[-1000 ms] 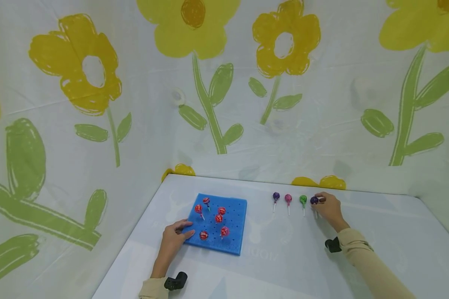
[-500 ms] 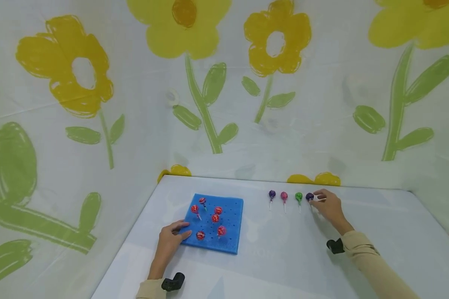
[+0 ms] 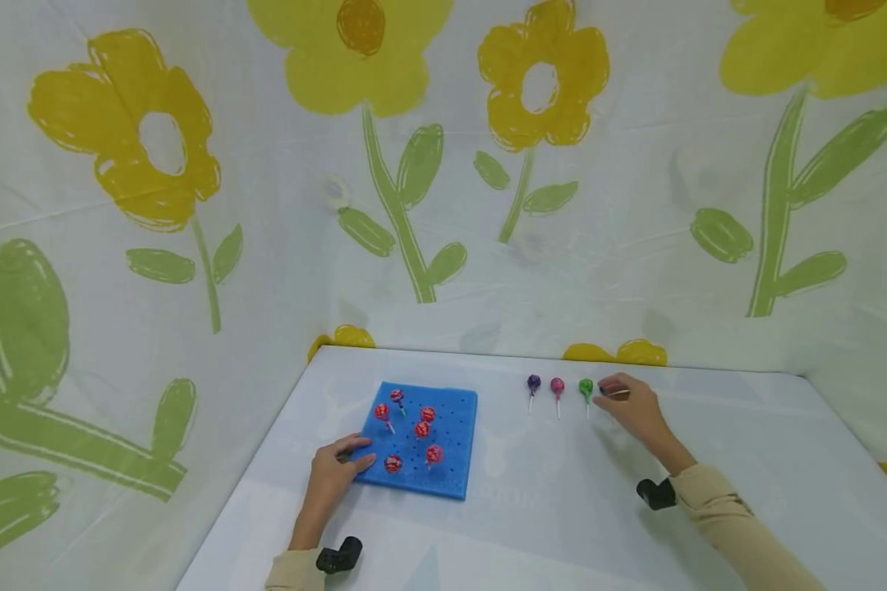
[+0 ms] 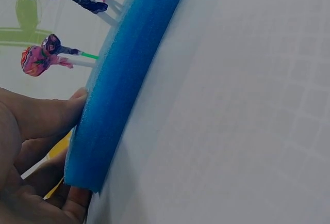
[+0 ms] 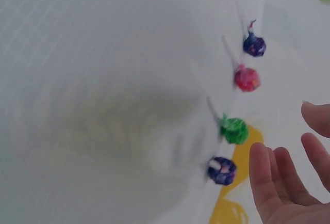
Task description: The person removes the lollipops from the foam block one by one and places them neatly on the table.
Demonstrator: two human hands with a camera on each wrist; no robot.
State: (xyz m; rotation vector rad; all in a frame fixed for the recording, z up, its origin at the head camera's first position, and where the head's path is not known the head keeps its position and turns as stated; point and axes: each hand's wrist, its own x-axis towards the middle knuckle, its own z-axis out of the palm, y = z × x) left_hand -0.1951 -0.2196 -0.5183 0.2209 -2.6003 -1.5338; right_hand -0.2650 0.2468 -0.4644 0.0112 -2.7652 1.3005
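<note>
A blue foam board (image 3: 451,451) with small holes lies at the left of the table, several red and pink lollipops (image 3: 434,454) standing in it. My left hand (image 3: 333,476) holds the board's near left corner; in the left wrist view the thumb (image 4: 56,113) is on its face and the other fingers are at its end. My right hand (image 3: 636,410) is at the back right, around a dark purple lollipop (image 5: 221,171) mostly hidden in the head view. The right wrist view shows those fingers spread, apart from that lollipop.
Left of the right hand, a purple lollipop (image 3: 534,382), a pink lollipop (image 3: 558,385) and a green lollipop (image 3: 586,386) lie in a row on the white table (image 3: 547,533). A flower-printed sheet (image 3: 288,287) stands behind and at the left.
The right hand has moved left, and its fingers now cover most of the dark purple lollipop. The left hand stays at the board. The head view has turned slightly right.
</note>
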